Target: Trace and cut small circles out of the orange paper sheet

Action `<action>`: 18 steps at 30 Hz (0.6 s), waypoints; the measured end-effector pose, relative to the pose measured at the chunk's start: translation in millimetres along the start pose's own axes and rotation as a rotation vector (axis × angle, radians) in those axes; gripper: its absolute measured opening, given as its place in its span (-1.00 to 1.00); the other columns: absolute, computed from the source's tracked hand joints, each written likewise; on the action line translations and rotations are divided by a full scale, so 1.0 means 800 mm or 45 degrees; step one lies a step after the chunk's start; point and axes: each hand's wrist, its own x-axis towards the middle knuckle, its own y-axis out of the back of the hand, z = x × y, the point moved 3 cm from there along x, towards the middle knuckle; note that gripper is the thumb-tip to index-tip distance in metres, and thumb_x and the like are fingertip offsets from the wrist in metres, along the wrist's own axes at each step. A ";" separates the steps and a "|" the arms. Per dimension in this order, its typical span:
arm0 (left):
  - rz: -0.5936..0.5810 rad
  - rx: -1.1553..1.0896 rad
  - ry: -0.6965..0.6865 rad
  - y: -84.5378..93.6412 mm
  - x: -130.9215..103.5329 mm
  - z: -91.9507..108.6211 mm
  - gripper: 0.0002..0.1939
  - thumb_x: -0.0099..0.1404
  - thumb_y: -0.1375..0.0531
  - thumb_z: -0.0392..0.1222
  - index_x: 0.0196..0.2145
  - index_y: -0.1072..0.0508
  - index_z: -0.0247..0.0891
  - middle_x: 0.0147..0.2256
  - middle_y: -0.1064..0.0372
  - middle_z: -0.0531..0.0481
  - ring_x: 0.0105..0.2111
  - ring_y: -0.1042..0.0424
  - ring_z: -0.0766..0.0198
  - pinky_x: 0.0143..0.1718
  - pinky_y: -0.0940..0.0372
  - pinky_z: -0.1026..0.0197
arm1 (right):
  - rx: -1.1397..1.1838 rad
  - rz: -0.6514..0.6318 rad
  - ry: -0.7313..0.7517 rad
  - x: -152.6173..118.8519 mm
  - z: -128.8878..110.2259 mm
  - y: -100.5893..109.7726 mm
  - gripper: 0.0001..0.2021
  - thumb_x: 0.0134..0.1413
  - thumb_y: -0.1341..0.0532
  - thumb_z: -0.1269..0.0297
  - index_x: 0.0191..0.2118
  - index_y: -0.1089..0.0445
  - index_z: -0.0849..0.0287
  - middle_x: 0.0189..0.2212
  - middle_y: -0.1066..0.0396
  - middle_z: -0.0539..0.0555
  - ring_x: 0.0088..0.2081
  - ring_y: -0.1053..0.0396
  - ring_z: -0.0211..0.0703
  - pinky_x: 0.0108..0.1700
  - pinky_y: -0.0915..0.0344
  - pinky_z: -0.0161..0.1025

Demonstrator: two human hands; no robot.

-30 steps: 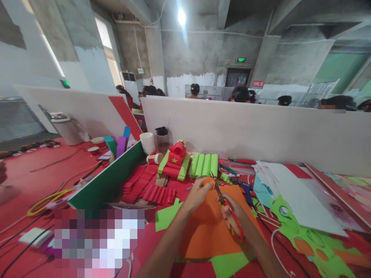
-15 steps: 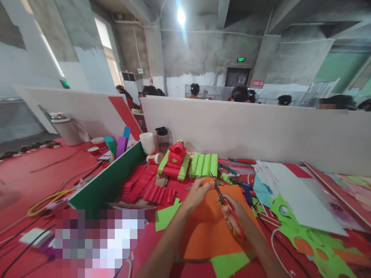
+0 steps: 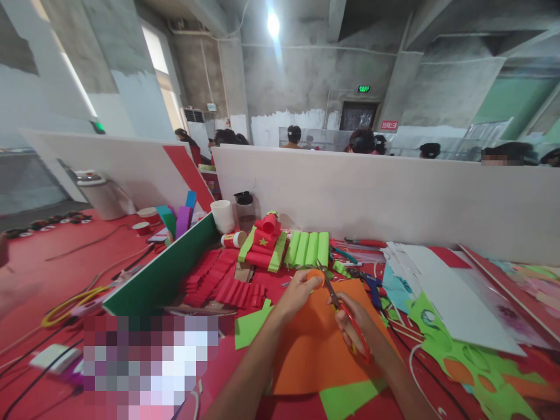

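My left hand (image 3: 298,294) pinches a small orange paper piece (image 3: 315,275) above the upper part of a large orange sheet (image 3: 315,350). My right hand (image 3: 353,321) is closed round the handles of red-handled scissors (image 3: 335,298). Their blades point up and left, right beside the small orange piece. Whether the blades are cutting into it is too small to tell. Green paper (image 3: 350,399) shows under the sheet's lower edge. Behind my hands lie green paper rolls (image 3: 307,249) and a red and green paper model (image 3: 263,242) with a yellow star.
Folded red paper strips (image 3: 210,277) lie at left, beside a green board (image 3: 161,271). A white cup (image 3: 223,217) stands behind. At right are cut green sheets (image 3: 464,350) and a white board (image 3: 446,291). A white partition (image 3: 371,198) runs behind; people's heads show beyond it.
The small orange piece has turned slightly between my left fingers. My right hand and the scissors have barely moved. A dark blurred shape has appeared at the far left edge.
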 end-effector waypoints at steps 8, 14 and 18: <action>-0.047 0.044 -0.006 0.001 0.003 -0.007 -0.77 0.10 -0.16 -0.07 -0.49 -0.46 -0.30 -0.49 -0.31 0.03 -0.40 -0.26 0.26 -0.30 -0.15 0.25 | 0.014 0.021 -0.068 0.001 -0.002 0.000 -0.59 0.15 -0.20 -0.12 -0.08 -0.28 0.11 -0.56 -0.07 -0.15 -0.67 0.02 -0.40 -0.67 0.01 -0.43; -0.102 0.056 -0.042 -0.001 0.003 -0.006 -0.76 0.10 -0.15 -0.06 -0.48 -0.49 -0.28 -0.44 -0.40 -0.02 -0.33 -0.35 0.18 -0.21 -0.20 0.20 | 0.103 0.090 -0.062 0.003 0.001 0.001 -0.49 0.10 -0.18 -0.23 -0.06 -0.28 0.13 -0.59 -0.08 -0.16 -0.70 0.00 -0.40 -0.69 -0.03 -0.42; -0.086 -0.016 -0.099 0.001 0.007 -0.007 -0.67 0.17 -0.10 -0.01 -0.43 -0.55 -0.30 -0.35 -0.48 -0.10 -0.20 -0.41 0.09 -0.05 -0.22 0.13 | 0.274 0.087 0.003 -0.001 -0.014 0.005 -0.46 0.14 -0.10 -0.27 -0.06 -0.25 0.13 -0.60 -0.10 -0.16 -0.72 -0.01 -0.40 -0.70 -0.02 -0.42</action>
